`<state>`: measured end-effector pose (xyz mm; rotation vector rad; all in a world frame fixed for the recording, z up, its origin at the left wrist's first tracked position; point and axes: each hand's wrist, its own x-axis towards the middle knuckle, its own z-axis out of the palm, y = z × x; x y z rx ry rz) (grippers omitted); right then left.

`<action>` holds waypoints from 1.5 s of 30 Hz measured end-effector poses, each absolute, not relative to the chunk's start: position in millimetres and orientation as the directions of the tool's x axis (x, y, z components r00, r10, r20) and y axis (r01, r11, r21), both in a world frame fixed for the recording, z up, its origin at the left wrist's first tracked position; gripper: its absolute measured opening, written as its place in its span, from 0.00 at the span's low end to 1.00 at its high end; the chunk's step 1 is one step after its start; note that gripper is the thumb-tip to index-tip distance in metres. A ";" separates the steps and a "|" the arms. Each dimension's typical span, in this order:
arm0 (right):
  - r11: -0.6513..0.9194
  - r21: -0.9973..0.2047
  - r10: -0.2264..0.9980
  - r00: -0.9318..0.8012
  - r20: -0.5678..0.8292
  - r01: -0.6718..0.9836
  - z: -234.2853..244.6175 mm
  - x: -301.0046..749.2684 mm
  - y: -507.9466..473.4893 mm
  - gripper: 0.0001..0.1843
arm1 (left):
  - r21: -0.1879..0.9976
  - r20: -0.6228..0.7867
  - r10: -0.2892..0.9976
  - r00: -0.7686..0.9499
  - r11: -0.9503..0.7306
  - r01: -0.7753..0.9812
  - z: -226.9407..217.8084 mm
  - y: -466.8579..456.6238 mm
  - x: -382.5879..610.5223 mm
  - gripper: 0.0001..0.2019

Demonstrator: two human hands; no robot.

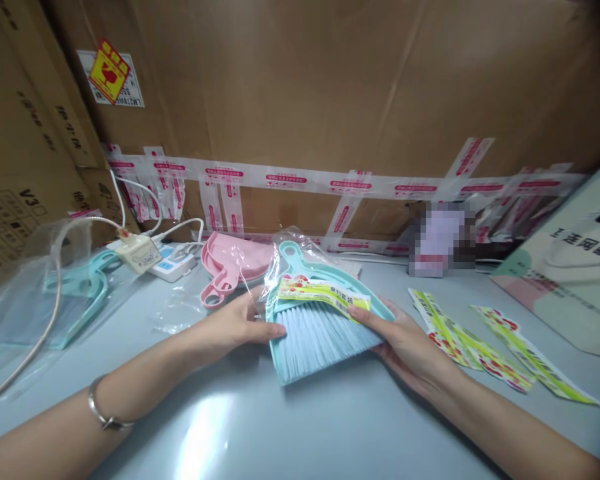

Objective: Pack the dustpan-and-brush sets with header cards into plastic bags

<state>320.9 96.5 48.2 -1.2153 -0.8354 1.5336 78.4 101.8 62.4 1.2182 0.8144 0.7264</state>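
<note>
A mint-green dustpan and brush set (325,333) is held up in front of me, its pale blue bristles facing me and its handle pointing away. Clear plastic wrap clings around the handle end, and a yellow-green paper label (325,291) lies across the brush. My left hand (250,323) grips the set's left edge, thumb on the front. On the right edge my right hand (400,333) is closed too, its thumb at the label's end. The fingers behind the set are partly hidden. Just beyond my left hand sits a pink dustpan and brush set (240,260).
Another green dustpan (87,300) lies at left amid clear plastic and a white cable. A power strip (173,263) with a charger stands behind it. Loose labels (530,353) lie at right near a printed box (570,267). A large taped carton (280,100) walls the back.
</note>
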 end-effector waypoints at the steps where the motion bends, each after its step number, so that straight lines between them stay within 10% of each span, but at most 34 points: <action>1: -0.292 -0.914 0.954 -0.024 -0.298 -0.280 48.5 320.8 96.7 0.26 | 0.979 -0.142 0.843 0.518 0.195 -0.050 63.4 101.6 78.7 0.30; 11: -0.246 -0.775 0.963 -0.056 -0.264 -0.582 53.0 309.1 89.2 0.23 | 0.948 -0.173 0.914 0.366 0.255 -0.188 65.0 104.0 80.3 0.31; 34: -0.315 -0.765 0.937 -0.058 -0.343 -0.562 49.6 303.8 84.8 0.16 | 0.906 -0.264 0.834 0.484 0.387 -0.172 62.4 100.4 85.2 0.28; 45: -0.278 -0.951 0.959 -0.103 -0.265 -0.135 52.4 319.3 92.5 0.34 | 0.920 -0.261 0.840 0.476 0.366 -0.141 64.6 102.2 79.9 0.30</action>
